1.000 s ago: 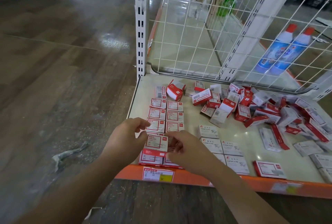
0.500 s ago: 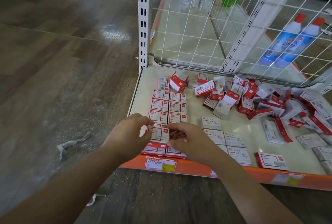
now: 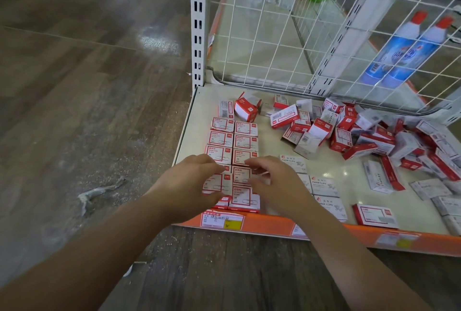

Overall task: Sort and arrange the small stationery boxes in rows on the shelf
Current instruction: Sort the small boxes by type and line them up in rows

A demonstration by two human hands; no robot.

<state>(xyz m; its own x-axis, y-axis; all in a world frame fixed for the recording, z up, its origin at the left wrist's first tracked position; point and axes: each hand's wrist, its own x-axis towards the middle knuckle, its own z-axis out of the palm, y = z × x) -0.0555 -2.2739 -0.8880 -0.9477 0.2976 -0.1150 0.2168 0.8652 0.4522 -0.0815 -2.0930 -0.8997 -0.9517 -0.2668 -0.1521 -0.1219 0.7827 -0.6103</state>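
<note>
Red-and-white paper clip boxes [image 3: 245,142] lie flat in two neat columns at the left of the cream shelf [image 3: 199,121]. My left hand [image 3: 187,185] pinches one such box [image 3: 218,183] between forefinger and thumb at the near end of the left column. My right hand [image 3: 274,180] hovers over the neighbouring box [image 3: 240,174], its curved fingertips at that box's right edge and nothing gripped. A jumbled pile of red-and-white boxes [image 3: 349,133] covers the right half of the shelf. White paper clip boxes [image 3: 323,185] lie in a short column just right of my right hand.
A white wire grid [image 3: 274,36] backs the shelf, with a slotted upright post [image 3: 198,23] at its left corner. Two blue bottles [image 3: 399,56] stand behind the grid. The orange front edge [image 3: 349,235] carries a price label [image 3: 222,219]. Wooden floor with a scrap of debris [image 3: 99,192] lies to the left.
My right hand has drawn away from the box that both hands were handling and moved slightly right. My left hand keeps its pinch on that box. The camera has tilted a little.
</note>
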